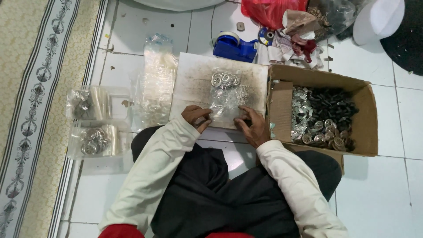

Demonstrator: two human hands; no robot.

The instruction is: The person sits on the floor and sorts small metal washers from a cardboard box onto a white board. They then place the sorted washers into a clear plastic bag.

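Floor tiles (pixel 387 194) in white carry everything here, with a patterned cream rug (pixel 31 110) running along the person's left. Next in size, a brown cardboard box (pixel 368 114) sits to the right of the hands, filled with small dark and silvery metal parts. A worn white board (pixel 194 79) lies flat just in front of the knees, touching the box's near flap. Left of the board lies a stack of clear plastic bags (pixel 156 83), and further left two clear containers (pixel 99 121) hold more round metal pieces. A blue tape dispenser (pixel 233 46) stands beyond the board, near a red plastic bag (pixel 269 11) and crumpled scraps. On the board rests a small clear bag (pixel 224 94) with round silvery pieces gathered at its far end. The left hand (pixel 196 117) pinches the bag's near left edge between thumb and fingers; the right hand (pixel 252 125) presses its fingers down on the near right edge.
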